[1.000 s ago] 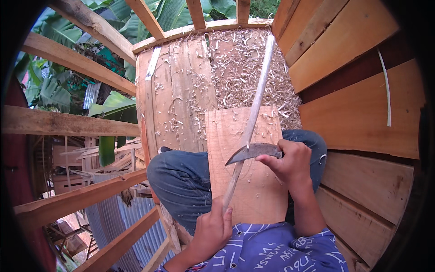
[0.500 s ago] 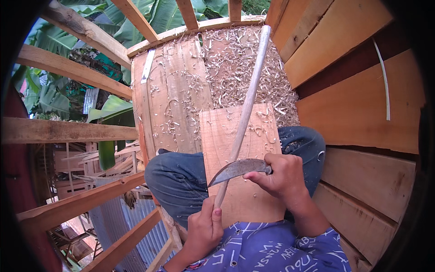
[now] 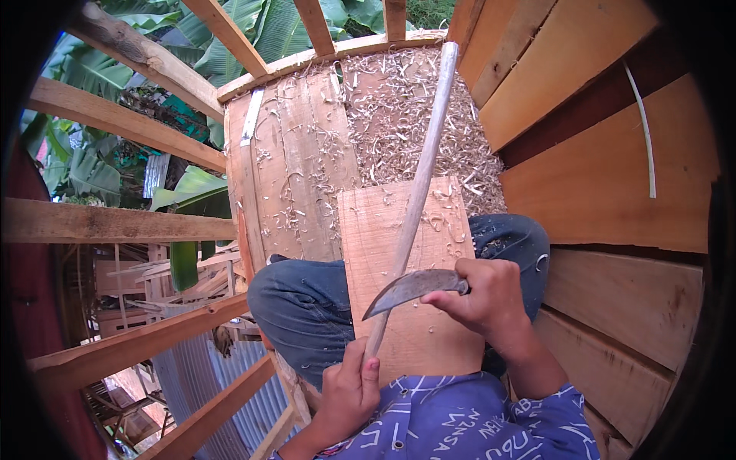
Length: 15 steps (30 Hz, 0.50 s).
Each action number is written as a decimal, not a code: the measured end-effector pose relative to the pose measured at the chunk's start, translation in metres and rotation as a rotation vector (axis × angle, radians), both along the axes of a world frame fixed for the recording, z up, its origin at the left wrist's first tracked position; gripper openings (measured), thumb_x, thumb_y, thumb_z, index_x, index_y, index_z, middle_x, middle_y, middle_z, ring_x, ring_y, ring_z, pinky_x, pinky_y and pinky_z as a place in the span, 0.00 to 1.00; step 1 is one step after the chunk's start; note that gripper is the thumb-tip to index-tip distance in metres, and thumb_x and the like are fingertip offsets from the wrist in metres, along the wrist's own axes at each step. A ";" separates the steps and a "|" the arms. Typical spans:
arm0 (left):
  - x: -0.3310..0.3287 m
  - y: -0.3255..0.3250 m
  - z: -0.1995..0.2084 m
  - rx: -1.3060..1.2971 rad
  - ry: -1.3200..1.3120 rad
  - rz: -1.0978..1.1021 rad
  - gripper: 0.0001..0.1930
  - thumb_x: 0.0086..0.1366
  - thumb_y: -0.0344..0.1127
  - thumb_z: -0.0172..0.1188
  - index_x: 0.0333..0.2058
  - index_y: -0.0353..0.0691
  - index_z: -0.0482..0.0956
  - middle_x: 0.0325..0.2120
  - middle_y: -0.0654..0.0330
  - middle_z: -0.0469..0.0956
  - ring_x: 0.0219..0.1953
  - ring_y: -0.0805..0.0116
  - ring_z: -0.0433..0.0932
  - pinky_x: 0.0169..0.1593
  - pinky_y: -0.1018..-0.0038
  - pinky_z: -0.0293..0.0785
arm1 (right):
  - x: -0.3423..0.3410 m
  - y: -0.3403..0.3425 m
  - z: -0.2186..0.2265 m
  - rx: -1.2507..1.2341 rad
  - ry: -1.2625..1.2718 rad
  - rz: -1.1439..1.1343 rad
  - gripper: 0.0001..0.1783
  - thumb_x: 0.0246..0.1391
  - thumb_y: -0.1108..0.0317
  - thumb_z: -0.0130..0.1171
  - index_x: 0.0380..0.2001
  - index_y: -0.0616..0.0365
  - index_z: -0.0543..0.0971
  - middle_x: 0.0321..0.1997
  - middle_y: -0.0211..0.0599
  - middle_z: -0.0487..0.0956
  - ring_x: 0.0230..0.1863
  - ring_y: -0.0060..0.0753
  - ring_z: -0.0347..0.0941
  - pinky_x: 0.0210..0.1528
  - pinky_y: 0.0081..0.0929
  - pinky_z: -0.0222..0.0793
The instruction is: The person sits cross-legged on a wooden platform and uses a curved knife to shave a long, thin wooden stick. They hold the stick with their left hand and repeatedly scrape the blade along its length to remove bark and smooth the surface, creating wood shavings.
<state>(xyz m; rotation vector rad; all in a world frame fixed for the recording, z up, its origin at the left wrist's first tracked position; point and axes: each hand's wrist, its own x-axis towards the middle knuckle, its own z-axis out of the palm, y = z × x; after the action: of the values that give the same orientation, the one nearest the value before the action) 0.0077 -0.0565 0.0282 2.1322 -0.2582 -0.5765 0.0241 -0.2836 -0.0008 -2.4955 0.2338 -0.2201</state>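
Note:
A long pale wooden stick (image 3: 426, 165) slants from my lap up toward the far edge of the floor. My left hand (image 3: 351, 391) is closed round its near end. In my right hand (image 3: 491, 295) is a curved knife (image 3: 414, 288), its handle mostly hidden by the fingers and my thumb against the blade. The blade crosses over the stick a short way above my left hand, its tip pointing left. Beneath the stick, a flat wooden board (image 3: 364, 230) lies across my lap between my bent legs, with a few shavings on it.
Curled wood shavings (image 3: 402, 107) cover the plank floor (image 3: 307, 176) ahead. On the right stands a wall of wooden boards (image 3: 613, 184). Open wooden rails (image 3: 123, 221) run along the left, with banana leaves (image 3: 92, 180) and corrugated metal sheets (image 3: 238, 376) beyond them.
My right hand and the knife have shifted slightly to the right, and the blade tip has moved away from the left. My left hand still grips the stick, almost unmoved.

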 end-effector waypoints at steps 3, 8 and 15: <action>-0.005 -0.002 -0.002 -0.015 0.013 -0.019 0.09 0.65 0.31 0.49 0.42 0.34 0.69 0.13 0.50 0.69 0.16 0.51 0.75 0.20 0.65 0.67 | 0.004 0.002 -0.006 -0.030 0.017 0.013 0.39 0.32 0.27 0.58 0.06 0.58 0.68 0.06 0.39 0.65 0.10 0.41 0.67 0.15 0.34 0.61; -0.008 -0.002 -0.002 -0.014 -0.007 -0.019 0.09 0.64 0.31 0.49 0.42 0.35 0.69 0.13 0.49 0.69 0.16 0.50 0.75 0.20 0.65 0.67 | 0.019 -0.016 -0.010 -0.103 -0.010 -0.121 0.40 0.30 0.26 0.59 0.05 0.57 0.65 0.05 0.37 0.62 0.09 0.38 0.64 0.14 0.32 0.59; -0.016 0.004 -0.006 -0.047 0.001 -0.072 0.10 0.64 0.31 0.49 0.43 0.35 0.69 0.14 0.49 0.70 0.18 0.51 0.76 0.20 0.66 0.68 | 0.041 -0.060 -0.016 0.035 -0.001 -0.450 0.42 0.41 0.27 0.53 0.06 0.62 0.64 0.05 0.39 0.61 0.09 0.35 0.60 0.16 0.34 0.57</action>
<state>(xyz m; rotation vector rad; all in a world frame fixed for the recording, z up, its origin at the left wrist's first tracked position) -0.0083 -0.0530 0.0221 2.0842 -0.3452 -0.6074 0.0653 -0.3441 -0.0163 -2.3773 0.7918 -0.3948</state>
